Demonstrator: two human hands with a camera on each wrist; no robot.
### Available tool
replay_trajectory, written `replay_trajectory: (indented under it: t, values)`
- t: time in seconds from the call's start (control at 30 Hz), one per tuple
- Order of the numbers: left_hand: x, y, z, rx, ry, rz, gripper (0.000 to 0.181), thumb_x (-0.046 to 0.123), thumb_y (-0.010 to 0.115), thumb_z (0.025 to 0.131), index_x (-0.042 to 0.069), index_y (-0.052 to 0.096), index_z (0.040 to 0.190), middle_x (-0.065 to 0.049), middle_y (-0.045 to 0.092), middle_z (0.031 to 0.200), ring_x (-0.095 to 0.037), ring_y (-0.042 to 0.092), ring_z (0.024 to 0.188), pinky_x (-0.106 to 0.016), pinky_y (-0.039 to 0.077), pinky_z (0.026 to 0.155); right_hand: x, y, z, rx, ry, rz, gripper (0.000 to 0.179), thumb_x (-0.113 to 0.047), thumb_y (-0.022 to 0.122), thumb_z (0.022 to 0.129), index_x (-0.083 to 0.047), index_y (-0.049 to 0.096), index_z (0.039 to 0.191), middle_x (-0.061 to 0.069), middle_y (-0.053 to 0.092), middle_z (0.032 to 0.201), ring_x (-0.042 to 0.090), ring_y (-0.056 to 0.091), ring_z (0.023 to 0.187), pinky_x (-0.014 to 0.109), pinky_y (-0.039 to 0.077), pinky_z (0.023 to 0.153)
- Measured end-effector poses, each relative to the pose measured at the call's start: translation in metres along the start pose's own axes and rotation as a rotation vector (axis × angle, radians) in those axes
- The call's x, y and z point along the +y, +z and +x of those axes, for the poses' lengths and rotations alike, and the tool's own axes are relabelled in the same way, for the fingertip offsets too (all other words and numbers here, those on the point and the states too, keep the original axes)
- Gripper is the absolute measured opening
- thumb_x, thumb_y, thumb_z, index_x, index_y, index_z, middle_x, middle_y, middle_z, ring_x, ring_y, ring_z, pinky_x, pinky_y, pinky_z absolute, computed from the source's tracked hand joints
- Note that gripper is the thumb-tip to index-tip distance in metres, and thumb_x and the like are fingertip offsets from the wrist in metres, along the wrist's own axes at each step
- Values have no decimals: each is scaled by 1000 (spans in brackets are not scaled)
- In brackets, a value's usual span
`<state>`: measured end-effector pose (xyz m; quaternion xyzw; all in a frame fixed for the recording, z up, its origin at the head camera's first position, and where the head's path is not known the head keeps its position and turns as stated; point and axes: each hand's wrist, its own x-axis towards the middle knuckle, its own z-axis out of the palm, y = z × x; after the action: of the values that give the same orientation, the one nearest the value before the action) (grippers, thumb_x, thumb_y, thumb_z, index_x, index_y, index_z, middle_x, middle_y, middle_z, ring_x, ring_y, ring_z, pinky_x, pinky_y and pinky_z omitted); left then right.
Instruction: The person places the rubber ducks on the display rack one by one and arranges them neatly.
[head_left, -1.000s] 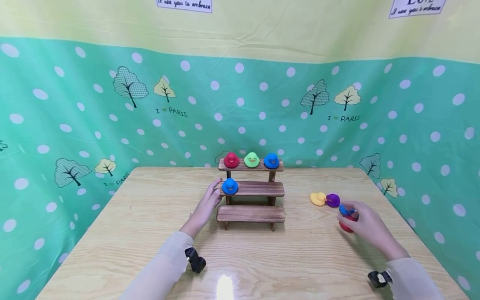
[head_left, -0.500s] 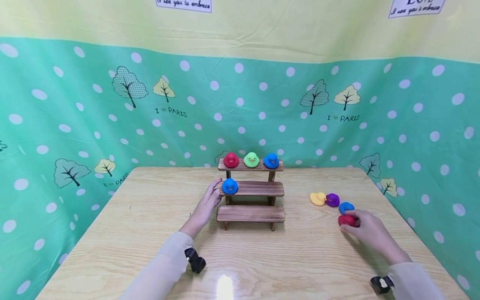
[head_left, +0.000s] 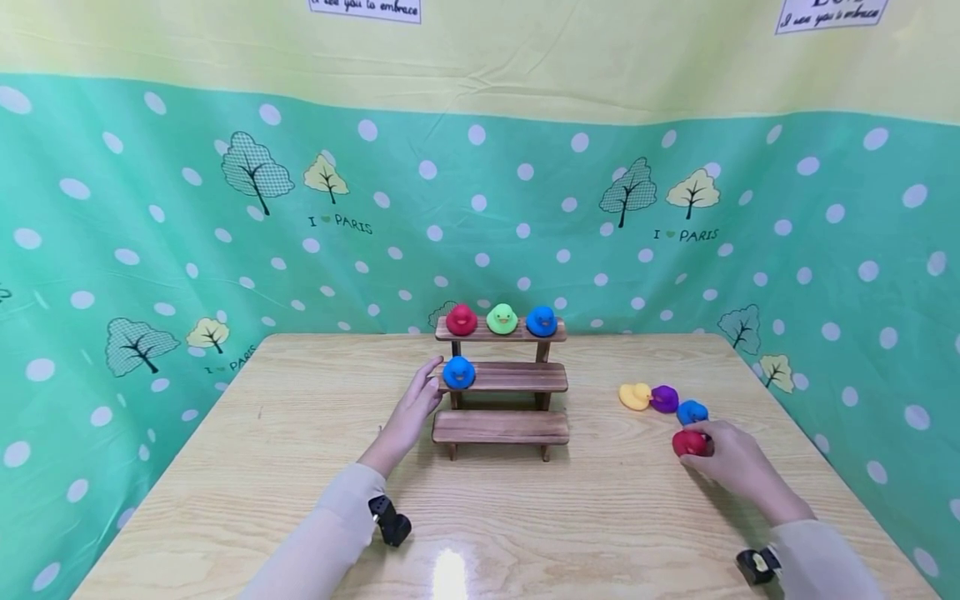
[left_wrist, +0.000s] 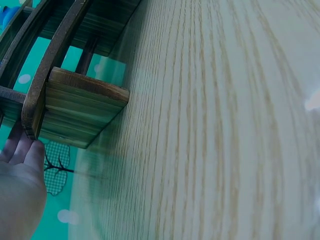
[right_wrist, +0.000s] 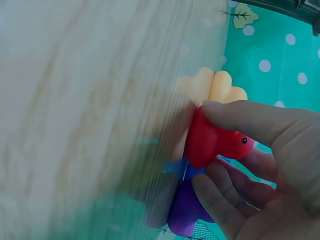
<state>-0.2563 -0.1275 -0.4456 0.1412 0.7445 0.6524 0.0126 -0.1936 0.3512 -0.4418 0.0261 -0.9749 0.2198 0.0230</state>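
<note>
fingers [right_wrist: 225,180] around red duck [head_left: 686,443], well inside table edge [head_left: 812,454]

A patterned cloth [head_left: 450,187] is hanging behind the tabletop [head_left: 525,517] and along its left and right sides, falling in soft creases. Pale yellow is filling its upper part and teal its lower, where white dots [head_left: 367,129], checked trees [head_left: 255,167], yellow trees [head_left: 693,193] and "PARIS" lettering [head_left: 352,224] are showing. The tabletop is showing pale wood grain, and a bright glare [head_left: 450,575] is shining low in the head view
</note>
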Motion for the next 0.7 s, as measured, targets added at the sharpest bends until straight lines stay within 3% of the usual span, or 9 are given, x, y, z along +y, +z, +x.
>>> replay_trajectory:
  t: [0.7]
  values:
    - [-2, -2, 2, -6, -18, 4, 51, 32, 33, 112, 14, 25, 159, -25, 28, 157, -43, 36, 140, -47, 30, 118, -8, -1, 2, -62, 51, 19, 56, -19, 83, 83, 12, 61, 124, 18, 63, 96, 23, 57, 75, 34, 57, 62]
